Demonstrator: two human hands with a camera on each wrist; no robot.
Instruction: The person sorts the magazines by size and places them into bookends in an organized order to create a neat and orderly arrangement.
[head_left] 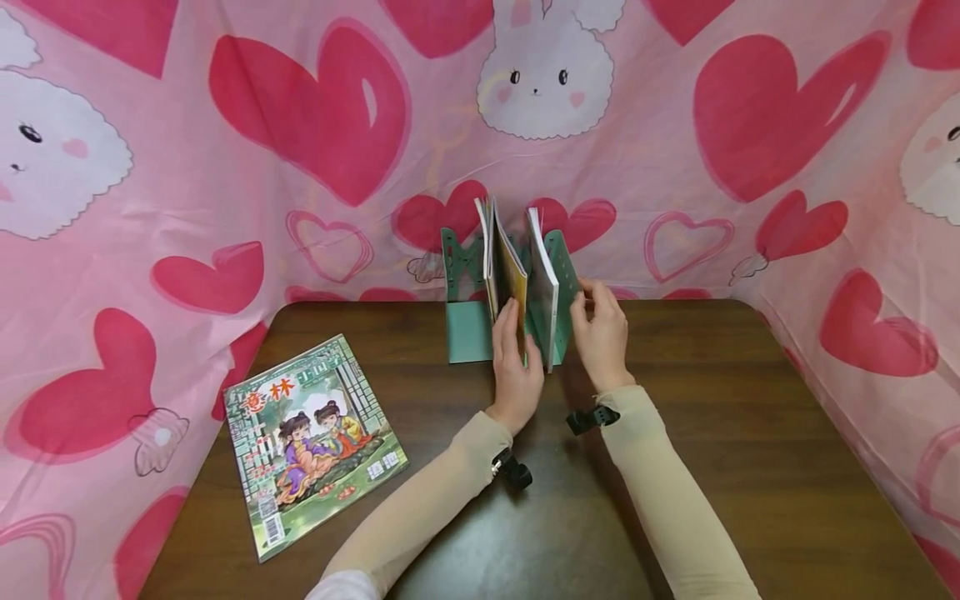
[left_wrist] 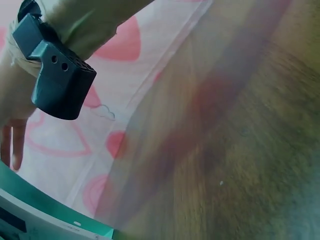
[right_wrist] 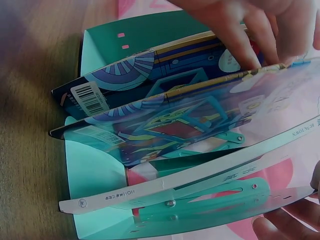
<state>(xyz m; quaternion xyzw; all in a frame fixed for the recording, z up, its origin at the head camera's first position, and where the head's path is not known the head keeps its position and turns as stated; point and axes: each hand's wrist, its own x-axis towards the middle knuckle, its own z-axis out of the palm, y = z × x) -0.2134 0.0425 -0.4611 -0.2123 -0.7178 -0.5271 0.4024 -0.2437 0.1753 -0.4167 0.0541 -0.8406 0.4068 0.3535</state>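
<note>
A green bookend stand (head_left: 469, 333) stands at the table's back edge with several thin magazines upright in it. My left hand (head_left: 517, 379) is at the front edge of a leaning magazine (head_left: 513, 271), fingers along its left face and thumb on its right. In the right wrist view that magazine shows a dark blue illustrated cover (right_wrist: 175, 125). To its right stands a white-spined magazine (head_left: 546, 283). My right hand (head_left: 602, 333) grips the edge of the stand's right side panel (head_left: 564, 292), the thumb and fingertips curled there.
On the left of the brown table (head_left: 720, 433) lies a magazine (head_left: 315, 450) with two cartoon figures on its cover. A pink heart-patterned cloth (head_left: 450, 108) hangs behind and at both sides. Each wrist carries a black strapped camera (head_left: 592, 418).
</note>
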